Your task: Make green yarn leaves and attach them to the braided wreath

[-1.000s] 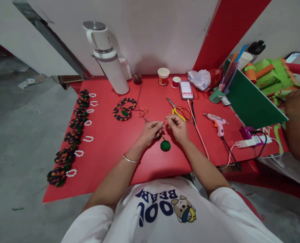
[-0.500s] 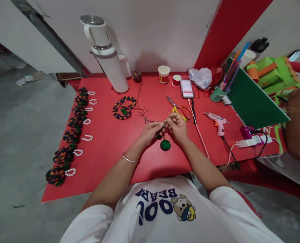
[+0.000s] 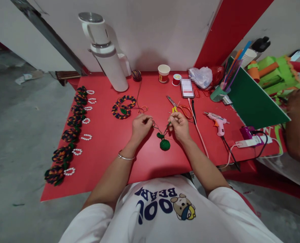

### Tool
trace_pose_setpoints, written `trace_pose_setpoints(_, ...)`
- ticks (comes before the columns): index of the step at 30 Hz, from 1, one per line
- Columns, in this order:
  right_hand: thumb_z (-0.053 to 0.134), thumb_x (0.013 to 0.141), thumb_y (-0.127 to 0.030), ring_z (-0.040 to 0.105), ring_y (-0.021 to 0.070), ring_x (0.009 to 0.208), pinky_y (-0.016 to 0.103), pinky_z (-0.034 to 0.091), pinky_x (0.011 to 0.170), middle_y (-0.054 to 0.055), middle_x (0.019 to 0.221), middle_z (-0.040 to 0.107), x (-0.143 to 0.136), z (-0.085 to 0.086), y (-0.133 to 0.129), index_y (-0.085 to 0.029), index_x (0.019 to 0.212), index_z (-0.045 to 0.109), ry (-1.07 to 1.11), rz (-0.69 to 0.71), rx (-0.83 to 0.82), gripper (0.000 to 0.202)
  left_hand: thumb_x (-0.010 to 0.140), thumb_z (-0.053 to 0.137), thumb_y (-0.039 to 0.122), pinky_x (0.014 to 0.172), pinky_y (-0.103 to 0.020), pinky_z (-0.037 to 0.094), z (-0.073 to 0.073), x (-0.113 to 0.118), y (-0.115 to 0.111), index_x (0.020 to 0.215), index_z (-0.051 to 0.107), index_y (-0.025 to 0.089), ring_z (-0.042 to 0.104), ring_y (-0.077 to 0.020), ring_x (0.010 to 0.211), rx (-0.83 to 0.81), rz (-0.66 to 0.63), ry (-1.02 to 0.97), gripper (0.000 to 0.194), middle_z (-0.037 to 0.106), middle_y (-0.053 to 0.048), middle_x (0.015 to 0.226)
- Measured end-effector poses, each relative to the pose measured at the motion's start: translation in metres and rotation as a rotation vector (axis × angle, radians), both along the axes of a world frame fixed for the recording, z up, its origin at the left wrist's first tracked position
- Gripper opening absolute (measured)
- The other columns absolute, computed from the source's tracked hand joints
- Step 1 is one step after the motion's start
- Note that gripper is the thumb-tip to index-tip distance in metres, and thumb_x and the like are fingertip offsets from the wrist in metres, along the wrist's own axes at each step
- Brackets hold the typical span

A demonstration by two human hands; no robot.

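My left hand (image 3: pixel 142 127) is closed in a pinch on a dark strand of yarn (image 3: pixel 157 127), which runs from its fingertips toward the middle. Across a small gap, my right hand (image 3: pixel 179 125) pinches green yarn (image 3: pixel 167 127); a thin pale stick pokes up above its fingers, too fine to name. Below and between the hands, a small green knitted piece (image 3: pixel 160 135) lies just above a green yarn ball (image 3: pixel 165 144). Scissors (image 3: pixel 174 105) with yellow and orange handles lie beyond my right hand. Left of them, a braided multicoloured yarn piece (image 3: pixel 124 107) rests on the red table.
Several yarn bundles (image 3: pixel 70 134) with bead loops line the left edge. A white flask (image 3: pixel 109 67), paper cup (image 3: pixel 163 73) and thread spool (image 3: pixel 176 79) stand at the back. A pink glue gun (image 3: pixel 217 122) lies right, near a power strip (image 3: pixel 251 141). Another person's arm (image 3: pixel 298 125) is far right.
My hands have drawn apart, the left one moving left with the strand. The green knitted piece between them now shows more fully. The green ball has hardly moved.
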State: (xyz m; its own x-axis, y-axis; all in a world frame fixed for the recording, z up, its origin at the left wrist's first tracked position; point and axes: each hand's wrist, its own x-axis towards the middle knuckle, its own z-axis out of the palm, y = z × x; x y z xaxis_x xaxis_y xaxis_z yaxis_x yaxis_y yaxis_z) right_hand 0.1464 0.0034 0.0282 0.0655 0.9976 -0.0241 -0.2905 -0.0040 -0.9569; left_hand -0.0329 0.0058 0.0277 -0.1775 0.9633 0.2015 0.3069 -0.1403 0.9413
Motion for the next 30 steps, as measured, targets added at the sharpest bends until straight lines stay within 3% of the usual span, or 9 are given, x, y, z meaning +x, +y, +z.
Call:
trace_pose_setpoints(2, 0.087, 0.073, -0.046, 0.052, 0.0058, 0.048, 0.015, 0.041, 0.039, -0.006, 0.069, 0.067, 0.002, 0.0, 0.002, -0.024, 0.087, 0.059, 0.018, -0.036, 0.004, 0.038, 0.077, 0.07, 0.02, 0.073, -0.032, 0.047, -0.001, -0.004, 0.002, 0.067, 0.077, 0.022, 0.058, -0.0178, 0.069, 0.004, 0.034, -0.004, 0.013, 0.065, -0.002, 0.067)
trace_pose_setpoints(9, 0.087, 0.074, -0.051, 0.054, 0.0061, 0.05, 0.016, 0.04, 0.041, -0.002, 0.074, 0.072, 0.0, -0.002, 0.002, -0.023, 0.087, 0.061, -0.008, -0.006, -0.012, 0.04, 0.076, 0.084, 0.04, 0.066, -0.029, 0.048, -0.003, 0.017, -0.011, 0.065, 0.071, 0.019, 0.058, -0.0149, 0.068, -0.111, -0.15, -0.192, 0.027, 0.067, -0.004, 0.075)
trace_pose_setpoints(11, 0.087, 0.073, -0.052, 0.052, 0.0061, 0.049, 0.017, 0.039, 0.041, -0.003, 0.071, 0.07, -0.001, -0.001, 0.001, -0.023, 0.087, 0.062, -0.014, -0.005, -0.009, 0.041, 0.071, 0.089, 0.039, 0.064, -0.027, 0.049, -0.007, 0.022, -0.014, 0.084, 0.076, 0.018, 0.059, -0.013, 0.068, -0.184, -0.281, -0.284, 0.028, 0.072, -0.005, 0.087)
trace_pose_setpoints(13, 0.087, 0.073, -0.052, 0.052, 0.0064, 0.049, 0.018, 0.039, 0.042, -0.003, 0.072, 0.07, 0.0, 0.001, 0.0, -0.023, 0.089, 0.064, -0.03, -0.015, 0.001, 0.04, 0.066, 0.091, 0.035, 0.062, -0.027, 0.049, -0.013, 0.025, -0.015, 0.1, 0.077, 0.017, 0.06, -0.0123, 0.064, -0.296, -0.468, -0.341, 0.041, 0.075, -0.004, 0.087)
trace_pose_setpoints(15, 0.087, 0.074, -0.051, 0.054, 0.0073, 0.052, 0.018, 0.04, 0.043, -0.002, 0.075, 0.071, 0.002, 0.003, 0.001, -0.023, 0.091, 0.065, -0.049, -0.057, 0.015, 0.039, 0.068, 0.088, 0.032, 0.062, -0.027, 0.051, -0.017, 0.025, -0.016, 0.094, 0.078, 0.015, 0.063, -0.0139, 0.063, -0.353, -0.571, -0.311, 0.032, 0.074, -0.003, 0.078)
trace_pose_setpoints(18, 0.086, 0.074, -0.049, 0.055, 0.008, 0.055, 0.019, 0.04, 0.043, -0.002, 0.079, 0.072, 0.008, 0.005, 0.005, -0.024, 0.094, 0.067, -0.054, -0.161, 0.043, 0.037, 0.073, 0.082, 0.028, 0.064, -0.028, 0.053, -0.018, 0.021, -0.015, 0.082, 0.079, 0.016, 0.067, -0.0172, 0.066, -0.321, -0.526, -0.192, 0.016, 0.074, -0.004, 0.072)
trace_pose_setpoints(21, 0.085, 0.074, -0.048, 0.052, 0.0078, 0.054, 0.018, 0.038, 0.042, -0.002, 0.079, 0.072, 0.014, 0.005, 0.01, -0.025, 0.095, 0.068, -0.023, -0.228, 0.073, 0.036, 0.07, 0.085, 0.027, 0.069, -0.031, 0.056, -0.011, 0.013, -0.011, 0.082, 0.082, 0.018, 0.069, -0.019, 0.07, -0.257, -0.45, -0.157, 0.015, 0.077, -0.005, 0.077)
trace_pose_setpoints(27, 0.086, 0.074, -0.047, 0.053, 0.0083, 0.056, 0.018, 0.037, 0.043, -0.003, 0.078, 0.07, 0.02, 0.005, 0.013, -0.027, 0.103, 0.067, -0.004, -0.273, 0.059, 0.04, 0.061, 0.095, 0.031, 0.071, -0.035, 0.059, -0.005, 0.001, -0.01, 0.082, 0.077, 0.016, 0.07, -0.0185, 0.071, -0.383, -0.481, -0.381, 0.031, 0.075, -0.007, 0.077)
trace_pose_setpoints(30, 0.086, 0.075, -0.046, 0.053, 0.0084, 0.056, 0.019, 0.037, 0.043, -0.003, 0.078, 0.069, 0.021, 0.007, 0.012, -0.027, 0.103, 0.068, -0.005, -0.242, 0.067, 0.039, 0.056, 0.099, 0.031, 0.06, -0.028, 0.056, -0.004, -0.004, -0.008, 0.074, 0.069, 0.016, 0.067, -0.0146, 0.062, -0.44, -0.406, -0.523, 0.038, 0.07, -0.003, 0.068)
